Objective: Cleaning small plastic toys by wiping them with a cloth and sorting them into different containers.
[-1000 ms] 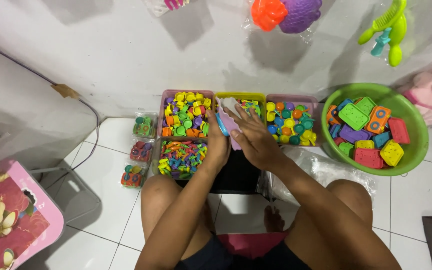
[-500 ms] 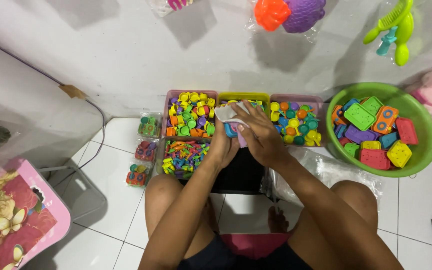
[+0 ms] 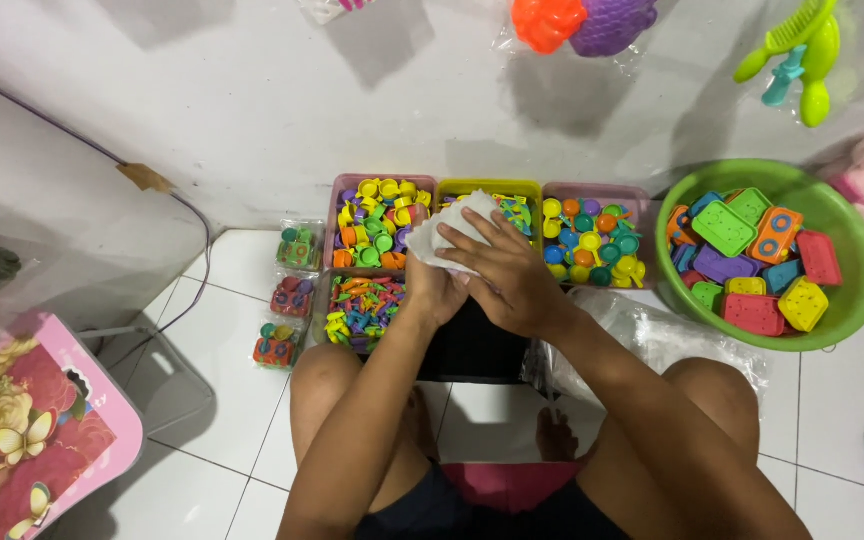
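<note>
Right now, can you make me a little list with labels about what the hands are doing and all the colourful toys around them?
Left hand: gripping the lower edge of a small clear crinkly plastic bag
Right hand: on the bag, fingers pressing on it
Behind the bag: yellow plastic bin
Left of it: pink bin of small cup-shaped pieces
Right of it: pink bin of round pieces
Far right: green round plastic basin of studded toy blocks
Floor at left: three small packed toy bags

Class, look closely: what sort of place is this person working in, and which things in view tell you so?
Probably a home floor used for packing small toys: white floor tiles, sorted trays of plastic pieces, a green basin of toy blocks, and bagged toys on the wall.
</note>
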